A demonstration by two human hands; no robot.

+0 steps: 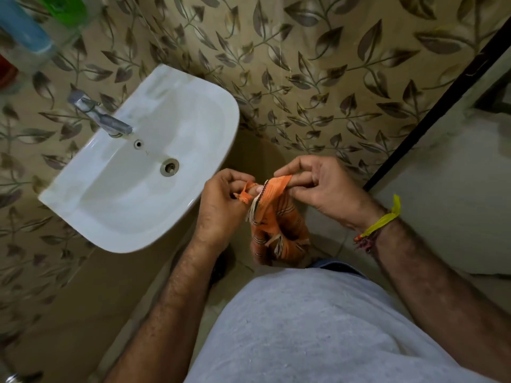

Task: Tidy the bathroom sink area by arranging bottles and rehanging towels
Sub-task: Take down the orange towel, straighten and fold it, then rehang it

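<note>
An orange striped towel with pale fringe hangs bunched between my hands, to the right of the white sink. My left hand pinches one corner of its top edge. My right hand pinches the edge a little further right, so a short stretch of cloth is pulled taut between them. The rest of the towel droops down in front of my grey shirt. Blurred bottles sit at the top left: a blue one, a green one and a red one.
A metal tap stands at the sink's back rim. The wall tiles carry a leaf pattern. A dark door frame runs diagonally at the right, beside a pale wall. Beige floor tiles lie below the sink.
</note>
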